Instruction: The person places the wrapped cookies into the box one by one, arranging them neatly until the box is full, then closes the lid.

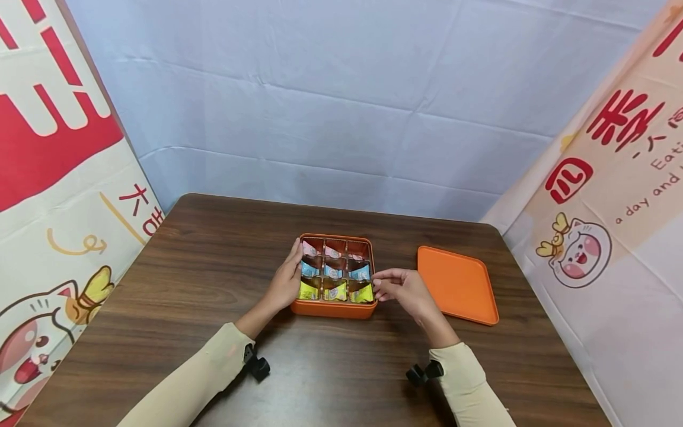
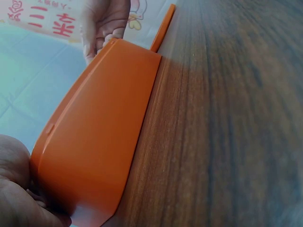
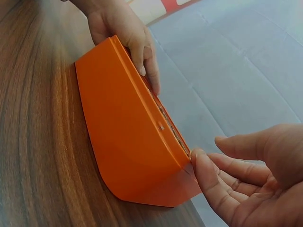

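An orange box stands uncovered on the table, its insert split into several compartments. Pink-wrapped candies lie in the back row, blue ones in the middle and yellow ones in front. My left hand rests along the box's left side, its fingers extended. At the right rim, my right hand touches the edge with its fingertips; the right wrist view shows the thumb apart from the fingers. The far fingers of the left hand are partly hidden behind the box in the left wrist view.
A flat orange lid lies on the wooden table to the right of the box. Pale blue cloth hangs behind the table, with printed banners at both sides. Each sleeve bears a small black device.
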Motion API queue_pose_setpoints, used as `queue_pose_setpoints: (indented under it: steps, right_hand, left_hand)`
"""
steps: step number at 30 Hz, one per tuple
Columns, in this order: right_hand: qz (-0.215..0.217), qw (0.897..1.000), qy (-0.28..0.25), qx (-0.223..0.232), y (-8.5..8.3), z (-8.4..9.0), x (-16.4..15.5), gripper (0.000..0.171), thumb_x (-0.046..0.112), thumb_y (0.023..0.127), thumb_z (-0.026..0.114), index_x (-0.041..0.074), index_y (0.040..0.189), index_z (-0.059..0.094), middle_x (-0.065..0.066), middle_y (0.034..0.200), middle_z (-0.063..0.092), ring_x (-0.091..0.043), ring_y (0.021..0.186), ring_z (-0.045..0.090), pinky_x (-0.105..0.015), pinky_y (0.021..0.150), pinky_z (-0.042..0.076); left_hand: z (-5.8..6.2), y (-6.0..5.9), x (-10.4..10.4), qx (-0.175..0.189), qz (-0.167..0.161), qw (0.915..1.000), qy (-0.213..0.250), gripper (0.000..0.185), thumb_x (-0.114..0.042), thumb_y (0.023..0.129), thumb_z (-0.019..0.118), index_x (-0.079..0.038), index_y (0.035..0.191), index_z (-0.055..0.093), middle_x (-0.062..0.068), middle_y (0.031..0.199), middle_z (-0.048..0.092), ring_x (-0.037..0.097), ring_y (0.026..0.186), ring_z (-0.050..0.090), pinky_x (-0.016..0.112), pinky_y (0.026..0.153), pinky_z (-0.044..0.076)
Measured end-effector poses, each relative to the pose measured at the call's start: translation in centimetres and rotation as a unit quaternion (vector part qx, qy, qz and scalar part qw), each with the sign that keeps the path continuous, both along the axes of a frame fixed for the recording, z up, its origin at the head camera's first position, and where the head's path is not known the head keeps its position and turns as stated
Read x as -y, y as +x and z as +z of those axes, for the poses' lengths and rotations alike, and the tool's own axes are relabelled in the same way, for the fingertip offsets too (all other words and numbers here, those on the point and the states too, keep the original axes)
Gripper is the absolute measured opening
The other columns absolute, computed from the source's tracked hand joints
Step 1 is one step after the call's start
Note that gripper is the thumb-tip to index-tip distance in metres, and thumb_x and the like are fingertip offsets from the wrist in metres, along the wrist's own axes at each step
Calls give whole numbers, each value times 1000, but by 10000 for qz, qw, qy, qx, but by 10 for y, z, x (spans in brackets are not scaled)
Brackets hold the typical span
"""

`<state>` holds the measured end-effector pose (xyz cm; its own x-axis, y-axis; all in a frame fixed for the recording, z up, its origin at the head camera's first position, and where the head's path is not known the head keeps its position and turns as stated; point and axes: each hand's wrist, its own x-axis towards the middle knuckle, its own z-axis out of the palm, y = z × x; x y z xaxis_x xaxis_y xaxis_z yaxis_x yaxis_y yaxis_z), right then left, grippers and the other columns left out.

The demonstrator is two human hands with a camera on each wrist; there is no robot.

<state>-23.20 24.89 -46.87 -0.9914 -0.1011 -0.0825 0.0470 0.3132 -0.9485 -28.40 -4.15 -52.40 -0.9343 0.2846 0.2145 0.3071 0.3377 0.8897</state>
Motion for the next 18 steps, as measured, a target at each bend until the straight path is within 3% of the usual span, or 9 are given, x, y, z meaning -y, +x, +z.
queue_pose_setpoints:
  steps: [18]
  right_hand:
    - [-72, 10000, -40, 56, 2, 0, 0, 25, 8, 98, 67, -7, 118, 70, -24, 104, 72, -29, 81, 72, -50, 82, 60]
  left_hand:
    - [0, 0, -1, -62, 28, 10000, -33, 52, 5, 107, 34, 6, 157, 19, 7, 169, 5, 29, 154, 12, 48, 124, 17]
